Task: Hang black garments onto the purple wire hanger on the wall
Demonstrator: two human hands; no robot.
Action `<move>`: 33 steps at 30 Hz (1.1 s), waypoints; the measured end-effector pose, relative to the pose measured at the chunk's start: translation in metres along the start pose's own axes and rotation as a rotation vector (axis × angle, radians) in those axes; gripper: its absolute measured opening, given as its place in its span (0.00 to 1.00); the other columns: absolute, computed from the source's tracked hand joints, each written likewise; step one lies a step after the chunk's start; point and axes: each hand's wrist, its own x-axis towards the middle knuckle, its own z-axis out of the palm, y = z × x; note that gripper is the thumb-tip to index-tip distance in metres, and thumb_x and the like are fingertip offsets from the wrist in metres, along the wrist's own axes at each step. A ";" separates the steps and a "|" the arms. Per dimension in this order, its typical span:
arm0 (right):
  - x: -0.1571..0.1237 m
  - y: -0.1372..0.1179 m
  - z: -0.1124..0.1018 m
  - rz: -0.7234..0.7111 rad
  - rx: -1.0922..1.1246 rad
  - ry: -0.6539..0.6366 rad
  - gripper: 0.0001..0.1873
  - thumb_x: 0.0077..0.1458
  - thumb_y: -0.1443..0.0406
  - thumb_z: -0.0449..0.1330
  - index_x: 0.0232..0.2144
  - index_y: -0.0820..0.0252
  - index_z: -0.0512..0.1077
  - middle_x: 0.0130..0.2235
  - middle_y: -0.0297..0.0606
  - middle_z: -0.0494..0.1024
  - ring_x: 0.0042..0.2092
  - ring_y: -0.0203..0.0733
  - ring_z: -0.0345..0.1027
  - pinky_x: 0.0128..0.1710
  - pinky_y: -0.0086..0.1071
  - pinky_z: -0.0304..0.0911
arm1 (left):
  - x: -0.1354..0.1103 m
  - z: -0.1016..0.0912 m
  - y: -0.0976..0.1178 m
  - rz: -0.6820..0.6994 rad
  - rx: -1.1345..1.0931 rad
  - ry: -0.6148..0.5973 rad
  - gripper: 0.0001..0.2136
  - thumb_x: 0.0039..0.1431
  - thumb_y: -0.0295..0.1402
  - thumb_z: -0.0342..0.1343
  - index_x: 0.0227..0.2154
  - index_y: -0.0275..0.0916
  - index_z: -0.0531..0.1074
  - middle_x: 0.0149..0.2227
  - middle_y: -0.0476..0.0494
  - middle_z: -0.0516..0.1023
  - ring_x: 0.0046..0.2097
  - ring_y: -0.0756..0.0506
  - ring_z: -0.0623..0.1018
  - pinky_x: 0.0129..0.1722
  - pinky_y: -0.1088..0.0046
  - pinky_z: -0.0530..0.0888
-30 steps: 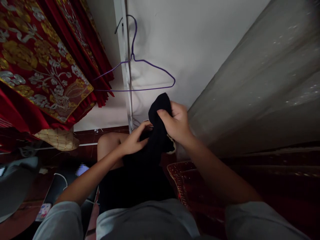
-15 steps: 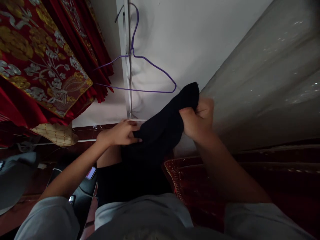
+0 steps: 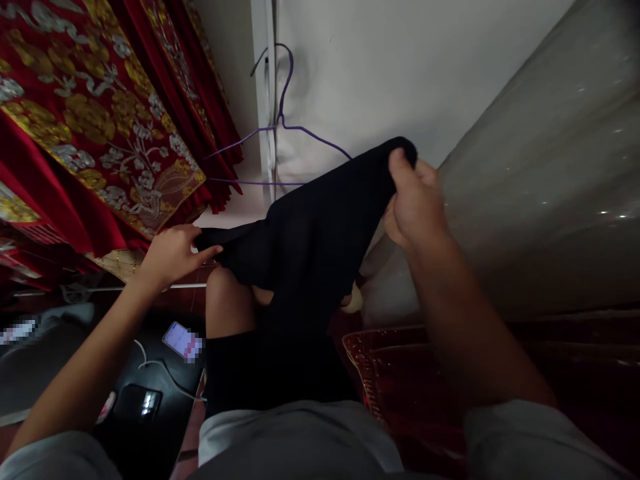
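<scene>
"Head view, looking down: what is being held?"

"A black garment [image 3: 320, 227], spread between the left hand [image 3: 173, 257] and the right hand [image 3: 417, 200], slanting up toward the right, above the lap [image 3: 280, 373] and a bare knee [image 3: 227, 300]."

"How is each hand gripping?"

"Left: one end is pinched between thumb and fingers. Right: thumb and fingers are clamped on the upper corner."

"What lies behind it?"

"A purple wire hanger [image 3: 281, 120], hooked on a pale post [image 3: 263, 27]; the garment hides its right-hand end."

"And around?"

"Upper left, red drapery [image 3: 115, 120] embroidered with gold and silver flowers. Lower left, a lit phone [image 3: 180, 337] and a white cable [image 3: 173, 379] on a black surface [image 3: 160, 433]. At the right, gray shimmering fabric [image 3: 540, 200]."
</scene>
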 end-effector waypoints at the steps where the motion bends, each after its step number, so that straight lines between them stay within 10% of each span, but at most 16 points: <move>1: 0.007 0.010 0.010 0.029 0.012 0.028 0.21 0.65 0.45 0.56 0.34 0.55 0.70 0.32 0.36 0.74 0.43 0.44 0.74 0.40 0.36 0.71 | -0.003 -0.004 0.003 -0.036 0.030 0.017 0.21 0.62 0.55 0.56 0.28 0.40 0.72 0.31 0.39 0.77 0.34 0.39 0.77 0.33 0.65 0.70; 9: 0.033 0.062 0.080 0.105 -0.465 -0.301 0.13 0.63 0.63 0.59 0.26 0.57 0.69 0.32 0.39 0.76 0.41 0.46 0.72 0.47 0.39 0.66 | -0.002 -0.019 0.017 -0.248 0.246 0.008 0.10 0.67 0.35 0.47 0.39 0.37 0.72 0.40 0.32 0.80 0.41 0.32 0.81 0.35 0.61 0.73; 15: 0.018 0.051 0.023 0.045 -0.600 -0.123 0.28 0.61 0.59 0.61 0.16 0.55 0.52 0.19 0.29 0.51 0.24 0.34 0.46 0.28 0.34 0.46 | -0.005 -0.001 0.006 -0.311 0.261 -0.162 0.14 0.68 0.32 0.45 0.45 0.33 0.74 0.45 0.27 0.80 0.45 0.31 0.82 0.41 0.58 0.77; 24: -0.009 -0.021 -0.002 0.048 -0.679 -0.222 0.27 0.61 0.59 0.60 0.17 0.55 0.49 0.21 0.29 0.50 0.24 0.34 0.45 0.27 0.34 0.43 | 0.074 0.001 0.032 -0.109 -0.231 0.259 0.20 0.66 0.28 0.42 0.53 0.34 0.76 0.54 0.32 0.79 0.57 0.37 0.78 0.60 0.58 0.72; 33: -0.017 -0.030 -0.009 -0.050 -0.737 -0.194 0.27 0.62 0.56 0.58 0.18 0.55 0.51 0.21 0.30 0.52 0.25 0.36 0.48 0.29 0.35 0.44 | 0.097 0.021 0.005 -0.329 -0.102 -0.235 0.14 0.62 0.26 0.50 0.41 0.32 0.80 0.41 0.29 0.83 0.48 0.32 0.82 0.52 0.56 0.76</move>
